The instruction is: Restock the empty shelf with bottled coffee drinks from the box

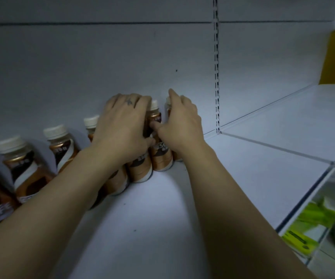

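— Hands?

— My left hand [122, 125] lies over the bottle tops, fingers wrapped on a coffee bottle [140, 168]. My right hand [180, 123] cups the end bottle [169, 109], thumb touching the middle bottle [159, 156] between my hands.

— Rest of the stock?

— Bottle row [60, 146] runs left of my left wrist on the white shelf [162, 218], against the back panel [102, 67].
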Available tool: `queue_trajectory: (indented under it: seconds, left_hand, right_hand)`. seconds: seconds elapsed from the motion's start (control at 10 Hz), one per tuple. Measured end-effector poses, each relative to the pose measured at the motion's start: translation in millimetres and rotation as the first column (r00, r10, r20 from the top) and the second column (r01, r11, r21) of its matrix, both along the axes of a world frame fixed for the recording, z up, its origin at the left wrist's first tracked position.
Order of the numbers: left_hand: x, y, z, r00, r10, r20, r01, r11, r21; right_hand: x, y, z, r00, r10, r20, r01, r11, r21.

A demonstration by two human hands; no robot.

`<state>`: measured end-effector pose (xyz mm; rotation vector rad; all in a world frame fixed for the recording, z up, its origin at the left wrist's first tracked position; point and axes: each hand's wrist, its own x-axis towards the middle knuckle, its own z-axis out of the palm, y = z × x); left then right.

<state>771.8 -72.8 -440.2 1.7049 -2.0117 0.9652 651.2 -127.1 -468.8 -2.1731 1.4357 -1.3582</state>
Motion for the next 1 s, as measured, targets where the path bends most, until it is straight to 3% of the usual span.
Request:
queue_trajectory:
  seconds: [0.1,0.3,0.5,0.8,1.0]
  left_hand:
    - [9.1,14.9,3.4,0.999,0.05,0.02,-0.05,0.999,-0.002]
    - [36.1,44.0,9.9,0.981,0.189,0.045,-0.189,0.982,-0.009]
    - [62.4,70.9,9.3,0.942,0.325,0.086,-0.326,0.945,-0.002]
    - [56.9,83.0,4.2,0.94,0.34,0.011,-0.34,0.939,0.055]
    - [89.3,142.1,19.9,0.96,0.27,-0.08,-0.266,0.962,0.062]
  right_hand:
    - [6.4,5.1,0.5,0.999,-0.021,-0.033,0.019,0.999,-0.048]
    - [29.5,21.8,1.3,0.985,0.072,-0.157,-0.109,0.965,-0.239]
    - [37.4,21.3,-1.1,0.971,0.083,-0.226,-0.148,0.946,-0.289]
    - [32.8,27.2,-0.9,0.95,0.068,-0.306,-0.142,0.963,-0.227]
    - [36.8,61.4,22.0,0.932,-0.017,-0.363,-0.083,0.962,-0.258]
